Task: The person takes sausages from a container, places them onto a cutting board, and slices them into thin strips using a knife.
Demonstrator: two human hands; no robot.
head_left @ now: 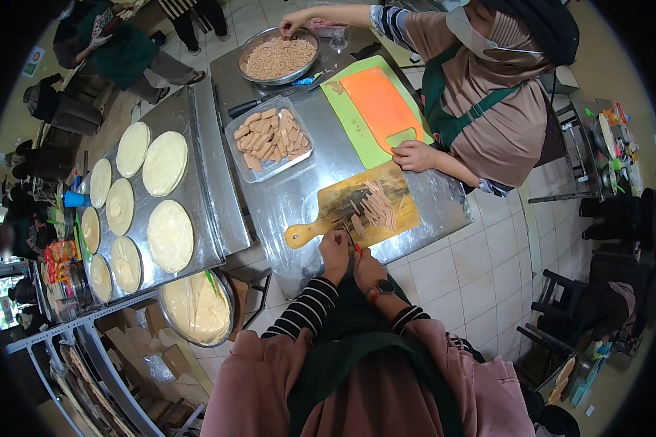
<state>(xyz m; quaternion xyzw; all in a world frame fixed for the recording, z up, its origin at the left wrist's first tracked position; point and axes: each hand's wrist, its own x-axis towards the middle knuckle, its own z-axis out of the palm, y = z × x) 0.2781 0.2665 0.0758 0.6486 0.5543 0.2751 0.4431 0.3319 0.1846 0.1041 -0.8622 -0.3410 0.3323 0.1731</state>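
Note:
My right hand (369, 269) grips a knife by its red handle (357, 249), the dark blade reaching over the near edge of a wooden cutting board (331, 202). Close beside it, my left hand (334, 251) has its fingers pinched together at the board's edge near the blade. What those fingers hold, if anything, is hidden. Thin sausage strips (379, 207) lie in a loose pile on the board, with a thicker piece (356, 224) nearer my hands. Beyond the board, a clear plastic tub (305, 156) holds many brown sausages (271, 137).
Across the metal table, a co-worker's hand (413, 156) touches an orange cutting board (379, 102) on a green one (340, 109). Their other hand (293, 23) reaches into a metal bowl (244, 73) of chopped pieces. A black-handled knife (255, 103) lies nearby. Dough rounds (170, 237) cover the left table.

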